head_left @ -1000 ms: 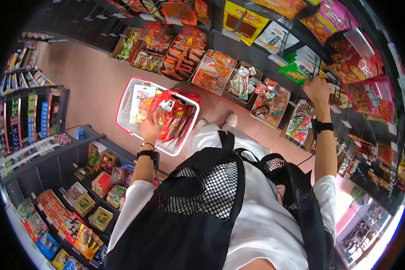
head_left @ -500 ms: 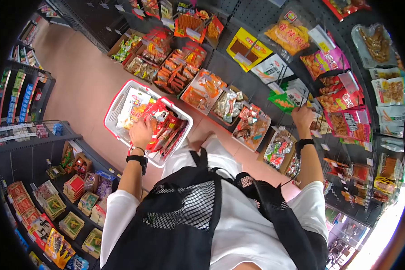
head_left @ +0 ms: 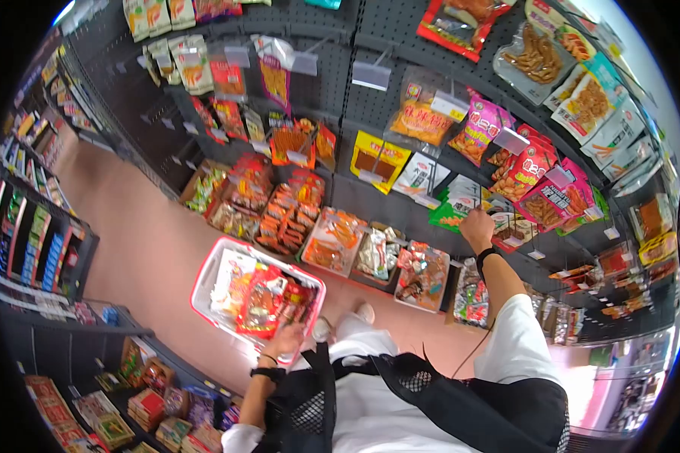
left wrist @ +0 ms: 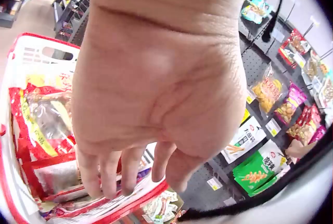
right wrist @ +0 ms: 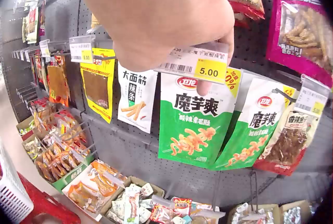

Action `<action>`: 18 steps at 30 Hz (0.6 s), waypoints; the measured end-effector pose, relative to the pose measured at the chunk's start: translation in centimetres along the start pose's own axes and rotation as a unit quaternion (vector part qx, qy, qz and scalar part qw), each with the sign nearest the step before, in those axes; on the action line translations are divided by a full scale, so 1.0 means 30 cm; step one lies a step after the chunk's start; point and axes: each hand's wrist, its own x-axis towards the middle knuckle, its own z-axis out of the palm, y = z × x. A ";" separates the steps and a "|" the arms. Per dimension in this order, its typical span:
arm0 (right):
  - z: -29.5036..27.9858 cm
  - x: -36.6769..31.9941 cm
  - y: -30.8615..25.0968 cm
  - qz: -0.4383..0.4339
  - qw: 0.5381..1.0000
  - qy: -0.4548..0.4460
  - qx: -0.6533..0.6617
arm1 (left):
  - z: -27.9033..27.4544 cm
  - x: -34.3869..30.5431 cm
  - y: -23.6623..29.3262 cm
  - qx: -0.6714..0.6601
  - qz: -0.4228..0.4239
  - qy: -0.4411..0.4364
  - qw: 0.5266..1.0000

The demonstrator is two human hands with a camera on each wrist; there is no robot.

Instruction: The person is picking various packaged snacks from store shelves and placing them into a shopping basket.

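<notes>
In the head view my right hand (head_left: 477, 229) is at the green-and-white snack packets (head_left: 455, 205) hanging on the rack. The right wrist view shows this hand (right wrist: 177, 21) at the top of the front green packet (right wrist: 193, 125), one fingertip on its face, pinching it; a price tag hides part of the grip. My left hand (head_left: 283, 343) is by the near rim of the white basket with red edging (head_left: 204, 264). Seen from the left wrist, its fingers (left wrist: 132, 167) hang relaxed over the basket side, holding nothing visible. Red snack packets (left wrist: 49, 120) lie inside the basket.
Boxes of small wrapped snacks (head_left: 332, 240) line the rack's bottom. Yellow (head_left: 379, 160) and pink (head_left: 480, 128) packets hang near the green ones on metal hooks. A lower shelf of packaged goods (head_left: 147, 404) stands to the left, beyond pink floor (head_left: 151, 226).
The head view has turned toward the rack. My left hand has drawn back from the packets in the basket to its near rim. My right hand stays at the green packets.
</notes>
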 end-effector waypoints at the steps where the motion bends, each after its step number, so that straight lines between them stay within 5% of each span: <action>1: 0.008 -0.001 0.017 -0.014 1.000 -0.026 -0.006 | 0.072 -0.015 -0.052 -0.065 -0.027 -0.051 0.996; 3: 0.018 -0.009 0.031 -0.022 0.999 -0.044 -0.006 | 0.140 -0.055 -0.111 -0.076 -0.117 -0.001 0.990; 5: -0.009 -0.001 0.006 0.011 1.000 -0.025 -0.014 | 0.005 -0.087 -0.045 -0.005 -0.161 -0.009 0.987; 12: -0.040 -0.038 0.032 -0.013 0.996 -0.068 -0.050 | 0.165 -0.250 -0.189 0.267 -0.083 -0.170 0.945; 14: -0.062 0.011 0.013 -0.039 0.993 -0.085 -0.071 | 0.183 -0.279 -0.127 0.237 -0.087 -0.002 0.967; 18: -0.104 0.039 -0.009 -0.027 0.990 -0.079 -0.111 | 0.061 -0.188 -0.073 0.267 -0.078 0.030 0.960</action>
